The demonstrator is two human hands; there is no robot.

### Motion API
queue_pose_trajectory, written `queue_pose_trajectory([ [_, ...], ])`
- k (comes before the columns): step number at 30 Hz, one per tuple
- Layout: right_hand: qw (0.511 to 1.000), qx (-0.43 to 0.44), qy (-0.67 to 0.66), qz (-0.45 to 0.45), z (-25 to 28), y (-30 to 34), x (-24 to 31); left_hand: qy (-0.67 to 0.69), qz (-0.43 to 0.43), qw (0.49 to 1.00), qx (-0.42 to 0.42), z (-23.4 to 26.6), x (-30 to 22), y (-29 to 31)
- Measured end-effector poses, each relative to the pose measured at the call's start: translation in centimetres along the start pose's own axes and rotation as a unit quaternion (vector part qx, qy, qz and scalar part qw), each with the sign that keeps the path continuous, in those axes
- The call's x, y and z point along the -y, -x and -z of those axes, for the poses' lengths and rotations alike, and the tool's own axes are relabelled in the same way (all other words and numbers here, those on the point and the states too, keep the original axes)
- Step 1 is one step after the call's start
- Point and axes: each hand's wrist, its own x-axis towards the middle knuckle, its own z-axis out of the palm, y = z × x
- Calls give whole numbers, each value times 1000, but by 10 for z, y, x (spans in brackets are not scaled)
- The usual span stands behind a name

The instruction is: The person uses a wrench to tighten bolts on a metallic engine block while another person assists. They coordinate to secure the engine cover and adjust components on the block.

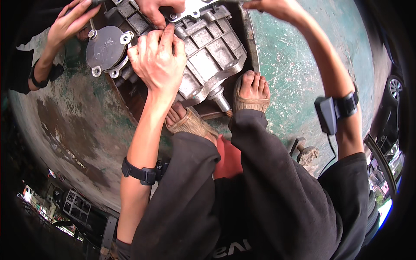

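Note:
A grey metal gearbox casing (212, 52) with ribbed walls lies in a shallow tray (253, 47) between my feet. My left hand (158, 58) is laid over its upper part, knuckles up and fingers bent down against it. The fingertips meet another person's hand (159, 9) beside a bolt (173, 16). At the top edge, my right hand (275, 8) has its fingers closed near the end of a dark bar, mostly cut off by the frame. A splined shaft (223, 104) sticks out of the casing towards me.
A round cover plate (106, 48) with bolt lugs sits at the casing's left. A co-worker's hand (67, 26) holds a dark handle (90, 6) there. My sandalled feet (252, 89) flank the shaft. A rusty metal piece (307, 154) lies on the worn green floor (294, 99).

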Motion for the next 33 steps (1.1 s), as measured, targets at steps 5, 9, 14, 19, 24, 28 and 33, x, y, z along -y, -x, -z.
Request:
queue_pose_trajectory([
  [5,975,-85,134,-158,70,2,2,1,-4,1000,-1,0,0,-1],
  [9,982,-86,117,-124,7,47,19,17,-14,1000,-20,-4,2,0],
  [14,953,-56,-168,-246,-81,107,52,22,-19,999,-32,-6,3,1],
  [19,914,-31,-324,-244,-129,109,74,18,-20,999,-23,-3,3,1],
  [24,888,-53,-378,-258,-132,101,71,20,-15,999,-22,-4,3,1],
  [28,897,-49,-371,-237,-131,98,72,22,-21,999,-29,-5,3,1],
  [33,888,-61,-394,-227,-144,80,78,18,-6,1000,-9,-2,2,2],
])
